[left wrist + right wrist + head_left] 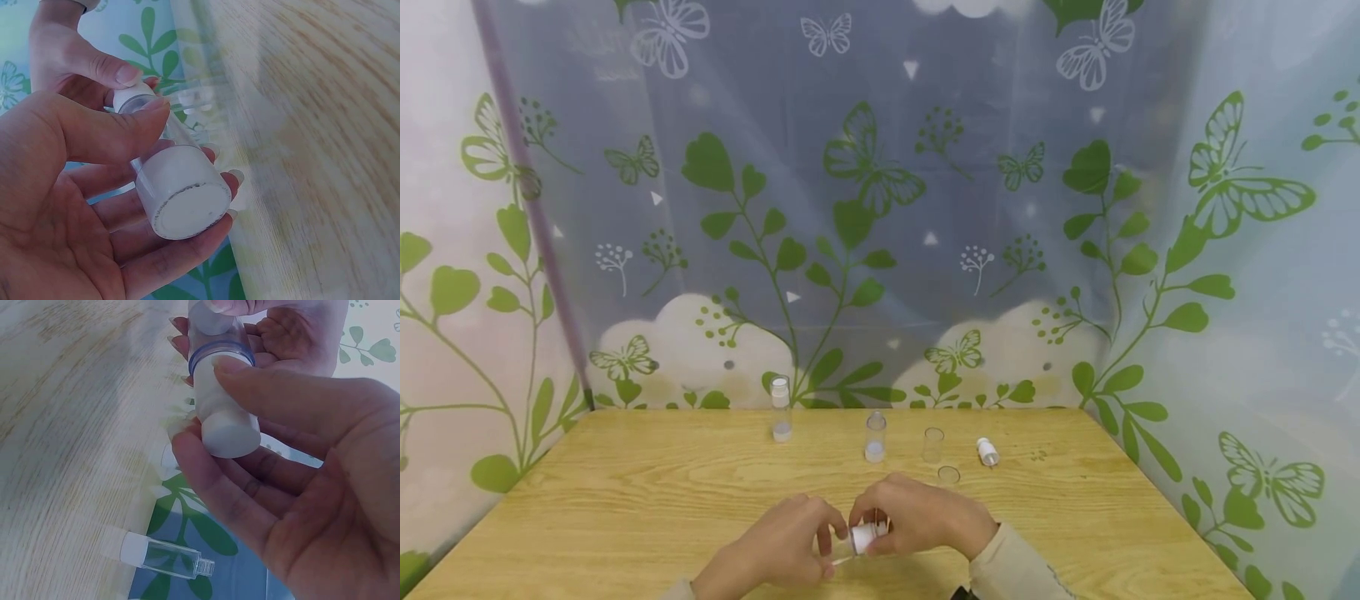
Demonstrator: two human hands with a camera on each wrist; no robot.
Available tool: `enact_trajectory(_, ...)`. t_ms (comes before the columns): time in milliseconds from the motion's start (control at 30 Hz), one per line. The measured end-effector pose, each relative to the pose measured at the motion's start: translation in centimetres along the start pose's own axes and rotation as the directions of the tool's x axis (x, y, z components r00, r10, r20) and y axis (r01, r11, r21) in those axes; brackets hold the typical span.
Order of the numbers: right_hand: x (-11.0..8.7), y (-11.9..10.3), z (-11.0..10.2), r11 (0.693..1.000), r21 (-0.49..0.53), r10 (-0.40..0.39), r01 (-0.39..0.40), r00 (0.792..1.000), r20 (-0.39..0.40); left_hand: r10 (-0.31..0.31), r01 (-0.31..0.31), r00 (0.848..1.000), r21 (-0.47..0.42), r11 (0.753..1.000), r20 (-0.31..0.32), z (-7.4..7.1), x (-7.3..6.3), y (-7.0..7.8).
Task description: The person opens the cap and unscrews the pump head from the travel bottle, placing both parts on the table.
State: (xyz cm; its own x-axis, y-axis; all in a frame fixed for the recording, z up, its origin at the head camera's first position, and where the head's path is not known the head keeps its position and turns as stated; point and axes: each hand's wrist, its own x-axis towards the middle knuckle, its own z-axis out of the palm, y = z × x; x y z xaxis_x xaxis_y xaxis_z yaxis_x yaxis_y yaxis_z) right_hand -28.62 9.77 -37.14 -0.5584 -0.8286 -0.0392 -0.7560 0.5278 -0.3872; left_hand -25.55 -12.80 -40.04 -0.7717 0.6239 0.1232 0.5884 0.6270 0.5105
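Observation:
Near the table's front, both hands work on one small clear pump bottle [182, 190] with a white base. My left hand [778, 542] grips its clear body, thumb on one side and fingers curled under the other. Thumb and fingers of my right hand [917, 512] pinch the white pump top [228, 428] at the bottle's other end. In the right wrist view the pump top sits at the bottle's neck, inside a bluish clear rim [222, 349]. The bottle is tilted, almost lying sideways between the hands in the head view.
Behind the hands stand a clear bottle with a white top [781, 408] and an uncapped clear bottle [875, 440]. To their right are a clear cap [933, 446], a clear round piece [949, 474] and a white pump top [987, 452] on its side. Patterned curtains [880, 250] enclose the wooden table [662, 483].

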Motion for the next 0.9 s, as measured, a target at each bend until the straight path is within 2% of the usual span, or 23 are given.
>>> enact_trajectory(367,-0.1,0.23,-0.09,1.0,0.028,-0.009,0.009,1.0,-0.001,-0.016,0.016,1.0,-0.019,1.0,0.007,-0.07,-0.02,-0.07)
enact_trajectory(600,-0.53,0.28,-0.33,0.999,0.051,0.016,-0.017,1.0,0.018,-0.019,0.019,1.0,0.006,1.0,0.007,-0.11,-0.05,-0.02)
enact_trajectory(900,-0.41,0.48,-0.02,0.983,0.18,0.036,-0.048,0.997,0.068,-0.018,0.018,1.0,-0.014,1.0,0.008,-0.03,-0.12,-0.12)
